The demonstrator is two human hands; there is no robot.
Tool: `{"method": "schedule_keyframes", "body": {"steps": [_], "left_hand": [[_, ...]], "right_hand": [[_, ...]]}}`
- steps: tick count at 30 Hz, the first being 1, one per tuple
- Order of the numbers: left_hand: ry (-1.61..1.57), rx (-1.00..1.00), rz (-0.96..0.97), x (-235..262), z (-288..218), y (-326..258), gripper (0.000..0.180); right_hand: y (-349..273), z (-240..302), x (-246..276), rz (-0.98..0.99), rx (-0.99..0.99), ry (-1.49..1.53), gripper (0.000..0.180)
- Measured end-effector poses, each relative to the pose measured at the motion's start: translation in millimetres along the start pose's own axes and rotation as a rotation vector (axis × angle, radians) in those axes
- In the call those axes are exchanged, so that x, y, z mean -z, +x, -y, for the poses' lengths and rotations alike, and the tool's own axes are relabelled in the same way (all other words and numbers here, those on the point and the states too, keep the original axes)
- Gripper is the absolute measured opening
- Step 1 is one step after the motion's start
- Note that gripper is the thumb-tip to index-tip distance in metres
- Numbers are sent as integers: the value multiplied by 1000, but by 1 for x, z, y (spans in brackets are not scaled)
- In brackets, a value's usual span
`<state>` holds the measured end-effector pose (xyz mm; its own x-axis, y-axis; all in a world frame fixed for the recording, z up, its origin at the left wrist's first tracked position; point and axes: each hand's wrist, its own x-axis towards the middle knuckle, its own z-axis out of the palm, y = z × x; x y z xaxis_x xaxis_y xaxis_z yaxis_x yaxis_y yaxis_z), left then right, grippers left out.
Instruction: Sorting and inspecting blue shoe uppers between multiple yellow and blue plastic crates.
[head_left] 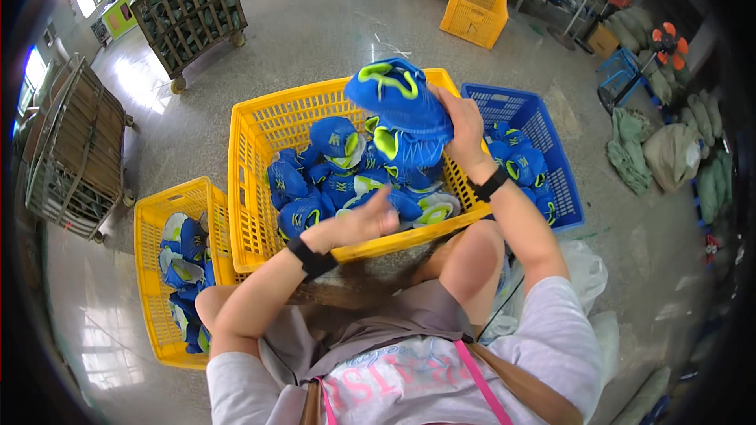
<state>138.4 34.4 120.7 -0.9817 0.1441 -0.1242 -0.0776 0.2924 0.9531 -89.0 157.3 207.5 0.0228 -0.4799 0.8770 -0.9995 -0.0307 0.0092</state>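
Note:
My right hand [465, 127] is closed on the heel side of blue shoe uppers [403, 106] with lime-green trim, lifted above a large yellow crate [295, 96]. They look like two pieces lying together, though their overlap hides the exact number. Low over the crate's near side, my left hand [362, 220] is slightly blurred, its thumb raised apart from the fingers and nothing visible in it. Several more blue uppers [335, 138] with lime and grey linings lie jumbled in the crate beneath both hands.
A blue crate [563, 165] on the right and a smaller yellow crate [150, 267] on the left hold more uppers. Wheeled cage carts [189, 16] stand at the far left. Farther off are another yellow crate [475, 12], an orange-bladed fan [669, 46] and sacks [673, 153].

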Motion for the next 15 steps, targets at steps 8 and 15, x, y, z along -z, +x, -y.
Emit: {"method": "schedule_keyframes", "body": {"steps": [8,15], "left_hand": [[-1579,-720,-3,-22,-65,-15,85],[-1327,-281,-407,-38,-69,-46,37]], "right_hand": [[-19,79,54,-35,298,186,34],[-61,115,68,163,226,372,48]]}}
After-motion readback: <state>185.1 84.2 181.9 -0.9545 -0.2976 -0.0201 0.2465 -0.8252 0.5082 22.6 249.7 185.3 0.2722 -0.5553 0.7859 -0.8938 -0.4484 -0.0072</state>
